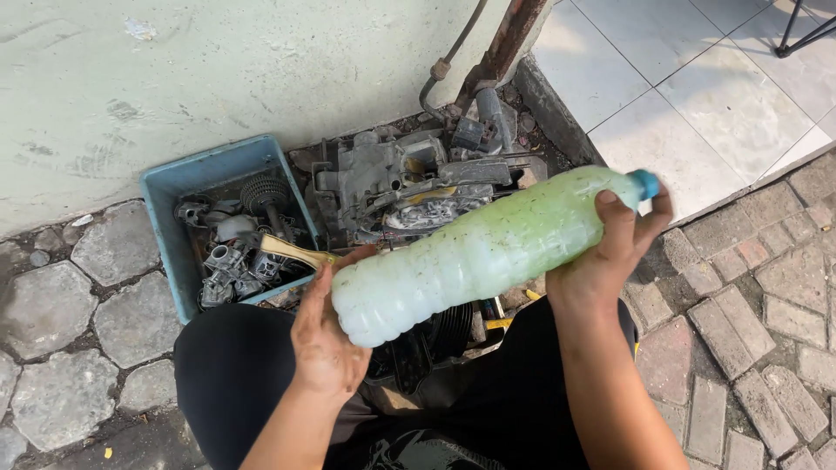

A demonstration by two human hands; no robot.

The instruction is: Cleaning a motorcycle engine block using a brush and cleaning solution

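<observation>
Left hand [324, 335] and right hand [610, 252] hold bottle [475, 252] sideways.

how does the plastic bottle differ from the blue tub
The plastic bottle is translucent, holding pale greenish liquid; the blue tub is opaque. The bottle is held tilted in both hands, capped; the tub sits open on the paving, holding grey metal engine parts. Both look grimy.

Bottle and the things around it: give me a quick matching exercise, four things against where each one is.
Things:
1. plastic bottle
2. left hand
3. right hand
4. blue tray

Places:
A. at the bottle's neck, by the blue cap
B. on the paving, holding metal parts
C. at the bottle's base
D. held sideways between both hands

Pairs: 1-D, 2-C, 3-A, 4-B
</observation>
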